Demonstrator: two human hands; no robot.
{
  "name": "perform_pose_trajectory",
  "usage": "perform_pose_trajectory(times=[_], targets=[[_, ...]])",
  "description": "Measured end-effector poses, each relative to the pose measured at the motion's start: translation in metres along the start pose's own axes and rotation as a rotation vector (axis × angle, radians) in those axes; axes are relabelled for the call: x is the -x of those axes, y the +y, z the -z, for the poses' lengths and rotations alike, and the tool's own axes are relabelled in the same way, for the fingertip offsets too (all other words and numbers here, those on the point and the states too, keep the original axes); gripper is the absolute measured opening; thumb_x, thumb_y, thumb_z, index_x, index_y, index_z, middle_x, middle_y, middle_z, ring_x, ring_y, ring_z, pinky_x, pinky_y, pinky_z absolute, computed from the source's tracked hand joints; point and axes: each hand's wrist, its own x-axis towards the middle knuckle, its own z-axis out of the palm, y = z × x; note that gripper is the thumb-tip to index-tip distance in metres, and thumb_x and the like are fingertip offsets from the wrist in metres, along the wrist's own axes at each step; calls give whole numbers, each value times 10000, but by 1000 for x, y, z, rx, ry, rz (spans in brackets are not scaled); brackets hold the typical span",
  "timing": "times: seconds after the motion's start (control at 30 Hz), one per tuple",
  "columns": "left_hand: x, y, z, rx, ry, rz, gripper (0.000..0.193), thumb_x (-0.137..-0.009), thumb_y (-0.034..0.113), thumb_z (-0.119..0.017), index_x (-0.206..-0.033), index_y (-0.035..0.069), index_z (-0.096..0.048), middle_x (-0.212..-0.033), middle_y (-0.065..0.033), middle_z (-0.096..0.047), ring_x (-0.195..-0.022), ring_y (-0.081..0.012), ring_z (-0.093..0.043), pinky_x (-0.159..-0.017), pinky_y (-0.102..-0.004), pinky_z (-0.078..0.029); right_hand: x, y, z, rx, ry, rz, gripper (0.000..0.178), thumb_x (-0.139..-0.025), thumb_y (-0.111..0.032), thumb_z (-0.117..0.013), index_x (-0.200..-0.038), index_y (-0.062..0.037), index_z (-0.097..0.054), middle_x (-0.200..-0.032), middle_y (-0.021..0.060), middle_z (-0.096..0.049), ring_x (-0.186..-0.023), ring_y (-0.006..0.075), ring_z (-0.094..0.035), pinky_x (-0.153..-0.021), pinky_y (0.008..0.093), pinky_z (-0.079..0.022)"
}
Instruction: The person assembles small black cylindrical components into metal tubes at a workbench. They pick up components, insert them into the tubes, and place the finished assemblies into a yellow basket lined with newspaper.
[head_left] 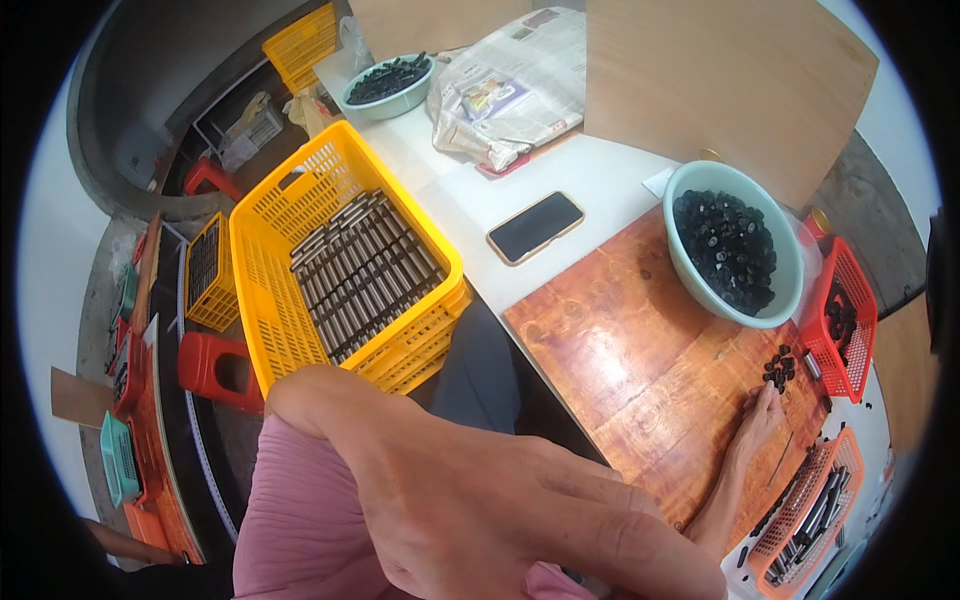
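My left hand [490,500] looms large and close across the lower middle, a pink sleeve [300,510] behind its wrist. Its fingers run toward the lower right and their tips are cut off, so I cannot tell whether it holds anything. Farther right, my right hand [763,413] rests low over the reddish wooden board [640,370]. Its fingers are drawn together at a small cluster of round black pieces [779,366]; anything between them is too small to make out. Beyond that cluster stands a pale green bowl [680,255] heaped with black pieces.
A yellow crate [270,270] of metal tubes [365,275] stands at left. A red basket [850,370] and an orange basket [850,480] with metal tubes line the right. A phone [536,228], newspaper [530,90], another bowl [400,103] and an upright panel [720,80] occupy the back.
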Motion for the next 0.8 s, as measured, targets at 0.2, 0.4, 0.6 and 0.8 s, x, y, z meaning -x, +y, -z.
perform_pose_trajectory(times=[0.2, 0.4, 0.6, 0.8], targets=[[4, -14, -17, 103, 161, -124, 44, -798, 29, -810, -840, 42, -815, -913, -352, -673, -639, -332, -723, -564, -314, -588, 1, -6, 0, -11, 8, -45, 421, -1072, -354, -542, -729, -110, -534, -639, -50, -425, -567, 53, -360, -519, 243, -252], [-14, -24, -2, 75, 264, -355, 136, -897, 59, -729, -768, 52, -774, -876, -314, -674, -672, -277, -723, -583, -290, -582, 4, -18, -6, -19, 22, -61, 410, -1069, -367, -548, -739, -125, -523, -637, -57, -416, -562, 40, -347, -511, 233, -248], [-37, -5, -10, -226, 554, -204, 409, -1021, 113, -575, -620, 64, -639, -786, -213, -653, -668, -227, -680, -568, -293, -537, 3, -12, -1, 49, 54, -71, 401, -1065, -377, -554, -740, -146, -513, -640, -63, -429, -558, 34, -352, -504, 226, -247], [-147, 29, 258, -1002, 4, 84, 547, -884, 60, -693, -1399, 31, -512, -1318, -132, -612, -1077, -221, -644, -915, -354, -534, -2, 2, 3, 20, 78, -80, 399, -1066, -370, -552, -739, -146, -515, -635, -60, -437, -549, 36, -364, -499, 222, -249]])
